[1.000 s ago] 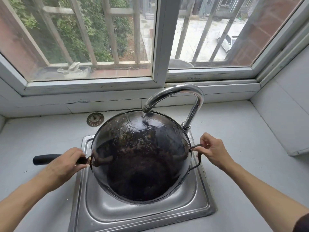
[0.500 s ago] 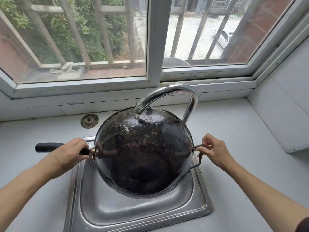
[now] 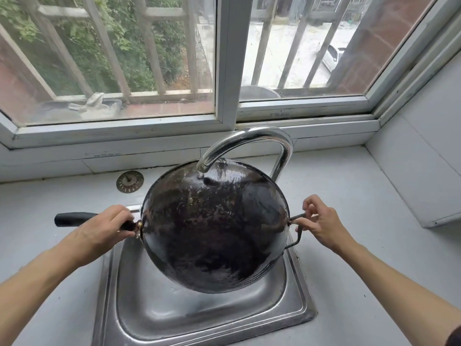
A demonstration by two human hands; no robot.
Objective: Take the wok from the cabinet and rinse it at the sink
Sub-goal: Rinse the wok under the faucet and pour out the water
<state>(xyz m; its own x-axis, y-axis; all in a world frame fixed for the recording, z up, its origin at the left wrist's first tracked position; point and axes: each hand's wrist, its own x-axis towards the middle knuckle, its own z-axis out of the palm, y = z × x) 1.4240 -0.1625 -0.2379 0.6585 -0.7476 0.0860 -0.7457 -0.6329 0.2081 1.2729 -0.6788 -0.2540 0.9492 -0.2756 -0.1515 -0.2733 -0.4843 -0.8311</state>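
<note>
Water from the curved chrome faucet (image 3: 252,143) hits the round black steel wok (image 3: 214,228) tilted over the square steel sink (image 3: 199,318), left hand (image 3: 104,228) gripping its long black handle (image 3: 72,219), right hand (image 3: 321,226) pinching its wire loop handle (image 3: 295,236).

One wok (image 3: 214,228), one sink (image 3: 204,318), one faucet (image 3: 249,137), one drain strainer (image 3: 130,181), two hands: left hand (image 3: 99,232), right hand (image 3: 324,224).

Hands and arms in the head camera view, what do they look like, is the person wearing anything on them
Both forearms are bare from wrist to the frame edge. The left hand and right hand wear no gloves, and no rings, watch or bracelets are visible. The only clothing showing is a sliver of dark sleeve at the bottom right corner, on the right upper arm. No sleeve shows on the left arm.
</note>
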